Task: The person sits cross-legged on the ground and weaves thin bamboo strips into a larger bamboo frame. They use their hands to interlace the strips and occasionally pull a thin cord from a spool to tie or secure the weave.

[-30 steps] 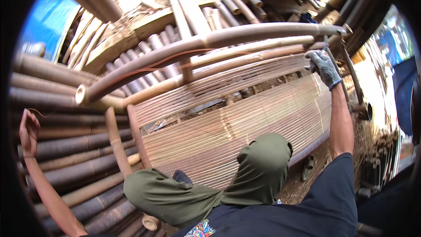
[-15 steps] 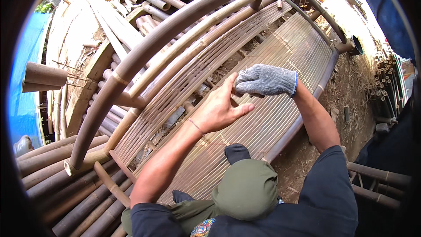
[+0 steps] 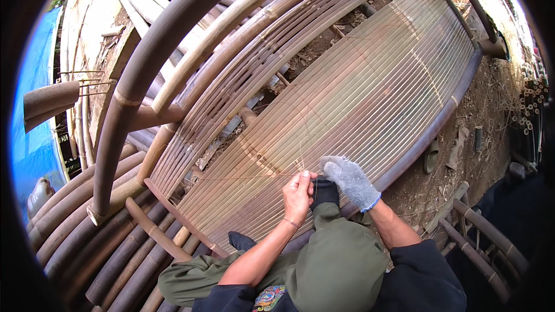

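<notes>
Outdoor bamboo workshop: stacked poles (image 3: 87,242), slat panel (image 3: 358,98), dirt ground (image 3: 491,133).

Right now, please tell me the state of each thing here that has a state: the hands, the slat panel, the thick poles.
left hand: bare, fingertips pinched together on a thin strand at the panel
right hand: in a grey knit glove, resting on the slats
bamboo slat panel: lying flat, slats side by side
thick bamboo poles: curved, arching over the panel

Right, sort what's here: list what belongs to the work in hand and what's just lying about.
In hand:
- left hand, bare, pinching a thin strand
- right hand in a grey glove
- slatted bamboo panel

Lying about:
- stacked bamboo poles
- sandal on the dirt
- blue tarp
</notes>
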`<action>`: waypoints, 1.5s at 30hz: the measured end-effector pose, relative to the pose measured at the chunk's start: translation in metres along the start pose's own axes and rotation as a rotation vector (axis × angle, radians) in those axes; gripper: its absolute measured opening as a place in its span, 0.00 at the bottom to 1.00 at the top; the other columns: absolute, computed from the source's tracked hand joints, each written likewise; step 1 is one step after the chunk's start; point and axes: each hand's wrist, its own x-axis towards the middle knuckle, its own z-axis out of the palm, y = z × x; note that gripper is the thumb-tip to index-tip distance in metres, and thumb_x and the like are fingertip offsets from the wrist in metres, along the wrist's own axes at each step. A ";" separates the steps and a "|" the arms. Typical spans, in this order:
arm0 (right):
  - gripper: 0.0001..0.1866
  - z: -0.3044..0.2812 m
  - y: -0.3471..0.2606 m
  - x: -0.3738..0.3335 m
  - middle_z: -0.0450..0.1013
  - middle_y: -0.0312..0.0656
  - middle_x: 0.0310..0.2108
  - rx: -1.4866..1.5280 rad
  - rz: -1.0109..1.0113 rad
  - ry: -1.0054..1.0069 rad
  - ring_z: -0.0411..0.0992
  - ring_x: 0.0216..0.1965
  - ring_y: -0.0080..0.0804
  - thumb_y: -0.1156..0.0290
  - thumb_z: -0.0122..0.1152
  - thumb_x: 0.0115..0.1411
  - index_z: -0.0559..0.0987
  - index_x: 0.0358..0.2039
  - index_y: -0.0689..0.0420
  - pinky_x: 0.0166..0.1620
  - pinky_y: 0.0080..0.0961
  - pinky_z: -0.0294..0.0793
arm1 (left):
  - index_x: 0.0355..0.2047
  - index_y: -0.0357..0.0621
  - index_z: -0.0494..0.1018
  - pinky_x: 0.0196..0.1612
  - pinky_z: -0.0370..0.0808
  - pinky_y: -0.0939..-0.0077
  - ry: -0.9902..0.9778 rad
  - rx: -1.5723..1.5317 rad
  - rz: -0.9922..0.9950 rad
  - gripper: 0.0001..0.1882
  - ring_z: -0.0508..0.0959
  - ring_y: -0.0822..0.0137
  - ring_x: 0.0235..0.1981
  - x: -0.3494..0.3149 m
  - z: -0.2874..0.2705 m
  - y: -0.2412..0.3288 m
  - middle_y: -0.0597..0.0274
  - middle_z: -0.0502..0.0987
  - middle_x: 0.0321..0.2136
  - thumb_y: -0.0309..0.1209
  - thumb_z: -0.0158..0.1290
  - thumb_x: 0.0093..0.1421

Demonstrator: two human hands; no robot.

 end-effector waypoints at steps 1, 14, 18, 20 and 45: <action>0.14 0.012 0.011 -0.003 0.76 0.52 0.44 0.072 -0.129 -0.039 0.75 0.44 0.43 0.68 0.55 0.65 0.78 0.46 0.63 0.48 0.34 0.74 | 0.32 0.42 0.76 0.17 0.58 0.85 -0.013 0.117 0.014 0.18 0.60 0.83 0.16 -0.002 0.000 -0.008 0.74 0.65 0.17 0.43 0.47 0.70; 0.10 0.020 0.015 -0.011 0.73 0.44 0.31 -0.322 -0.265 0.015 0.74 0.34 0.44 0.70 0.52 0.58 0.76 0.39 0.56 0.37 0.38 0.73 | 0.54 0.33 0.70 0.47 0.76 0.77 -0.024 0.279 0.353 0.23 0.77 0.72 0.44 0.006 -0.010 -0.006 0.54 0.77 0.45 0.40 0.52 0.67; 0.10 0.026 0.019 -0.025 0.75 0.46 0.33 -0.354 -0.371 0.044 0.74 0.36 0.47 0.71 0.50 0.60 0.76 0.40 0.56 0.39 0.41 0.73 | 0.55 0.31 0.70 0.47 0.75 0.76 -0.258 0.096 0.204 0.25 0.79 0.71 0.41 0.022 0.013 0.007 0.56 0.81 0.39 0.41 0.52 0.68; 0.13 0.027 0.024 -0.027 0.75 0.48 0.39 -0.216 -0.065 -0.111 0.74 0.40 0.47 0.68 0.49 0.64 0.76 0.45 0.58 0.43 0.39 0.73 | 0.49 0.31 0.75 0.37 0.74 0.79 -0.130 0.116 0.220 0.21 0.77 0.75 0.31 0.025 0.023 0.010 0.63 0.79 0.28 0.40 0.51 0.68; 0.18 0.023 0.016 -0.030 0.67 0.33 0.18 0.553 0.550 -0.322 0.63 0.19 0.19 0.61 0.50 0.66 0.76 0.24 0.59 0.22 0.21 0.63 | 0.54 0.31 0.71 0.46 0.80 0.74 -0.363 -0.177 -0.127 0.22 0.82 0.67 0.40 0.044 0.000 0.004 0.52 0.81 0.42 0.38 0.51 0.68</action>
